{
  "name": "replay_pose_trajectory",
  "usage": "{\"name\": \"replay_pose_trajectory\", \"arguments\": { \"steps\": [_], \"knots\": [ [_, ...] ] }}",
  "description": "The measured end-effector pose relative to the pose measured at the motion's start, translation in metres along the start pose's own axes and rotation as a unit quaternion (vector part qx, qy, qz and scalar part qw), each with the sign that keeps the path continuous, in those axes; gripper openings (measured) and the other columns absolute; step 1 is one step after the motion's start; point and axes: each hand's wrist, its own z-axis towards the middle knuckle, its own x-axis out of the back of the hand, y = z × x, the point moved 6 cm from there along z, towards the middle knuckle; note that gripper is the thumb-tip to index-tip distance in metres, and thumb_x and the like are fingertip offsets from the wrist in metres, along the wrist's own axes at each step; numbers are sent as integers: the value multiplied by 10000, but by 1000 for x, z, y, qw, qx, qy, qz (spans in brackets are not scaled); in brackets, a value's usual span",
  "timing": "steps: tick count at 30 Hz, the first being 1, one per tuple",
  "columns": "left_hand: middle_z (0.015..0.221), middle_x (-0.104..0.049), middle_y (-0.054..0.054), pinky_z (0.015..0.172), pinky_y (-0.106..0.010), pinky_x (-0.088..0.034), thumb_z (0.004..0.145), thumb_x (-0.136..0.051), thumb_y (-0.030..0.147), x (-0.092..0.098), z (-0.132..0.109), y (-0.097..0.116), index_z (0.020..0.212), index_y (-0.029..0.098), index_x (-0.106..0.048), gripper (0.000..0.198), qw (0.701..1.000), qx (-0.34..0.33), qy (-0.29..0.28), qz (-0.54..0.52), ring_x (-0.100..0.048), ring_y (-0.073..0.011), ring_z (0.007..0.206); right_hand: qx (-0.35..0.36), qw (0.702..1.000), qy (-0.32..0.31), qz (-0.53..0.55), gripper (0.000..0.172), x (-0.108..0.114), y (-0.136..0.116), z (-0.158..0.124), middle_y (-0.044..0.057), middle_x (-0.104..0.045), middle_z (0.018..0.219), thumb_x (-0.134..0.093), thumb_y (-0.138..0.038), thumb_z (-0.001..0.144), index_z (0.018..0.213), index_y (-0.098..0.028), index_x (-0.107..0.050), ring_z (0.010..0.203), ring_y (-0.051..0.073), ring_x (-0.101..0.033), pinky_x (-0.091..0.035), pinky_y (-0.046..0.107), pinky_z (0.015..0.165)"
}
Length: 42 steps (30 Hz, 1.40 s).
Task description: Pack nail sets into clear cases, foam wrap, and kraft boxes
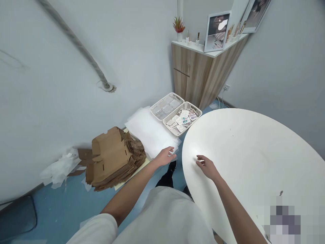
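My left hand (165, 157) is held out in front of me with its fingers apart and nothing in it. It appears above the near edge of a pile of white sheets (149, 130). Over the left rim of the round white table (243, 149) is my right hand (207, 166), its fingers loosely curved, apart and bare. Whether it touches the tabletop I cannot tell. Beyond both hands sits a white plastic basket (165, 124) filled with small printed cards (181, 120). A second basket (157, 117) beside it has clear plastic packs (167, 105) inside.
A stack of flat brown cardboard boxes (111, 159) lies at left, next to crumpled white plastic (62, 167). A wood-grain cabinet (193, 67) carries a picture frame (217, 31) and a potted plant (179, 28). A black chair (17, 217) stands lower left.
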Motion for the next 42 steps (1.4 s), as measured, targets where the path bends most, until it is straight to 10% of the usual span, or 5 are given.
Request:
{"name": "replay_pose_trajectory", "arguments": {
  "steps": [10, 18, 34, 42],
  "knots": [
    [1120, -574, -108, 783, -315, -452, 718, -600, 371, 43, 141, -1, 1099, 171, -543, 434, 992, -21, 16, -123, -585, -210, 913, -2, 991, 83, -100, 353, 5, -57, 109, 76, -557, 1125, -485, -364, 772, 1088, -215, -541, 976, 203, -543, -450, 354, 801],
    [1290, -438, -161, 854, -331, -397, 720, -601, 328, 19, 228, -2, 1231, 125, -415, 581, 976, 48, -33, -210, -457, -266, 1136, 12, 969, 131, -210, 335, 8, -92, 198, 89, -579, 1094, -459, -201, 761, 1086, -158, -528, 1011, 223, -506, -381, 357, 863],
    [1162, -511, -74, 778, -274, -417, 654, -501, 108, 10, 239, 4, 1074, 171, -497, 425, 942, 69, -7, -329, -512, -194, 994, -78, 942, 139, -295, 287, -9, -88, 239, 100, -521, 1097, -468, -278, 779, 1050, -216, -539, 1039, 239, -448, -160, 474, 914],
    [977, -597, -45, 728, -244, -424, 661, -537, 132, 26, 218, 1, 1054, 160, -546, 395, 938, 58, 52, -339, -548, -140, 827, -39, 975, 173, -133, 249, -4, -95, 212, 70, -535, 973, -469, -300, 774, 968, -188, -578, 849, 180, -528, -373, 366, 823]
  ]
}}
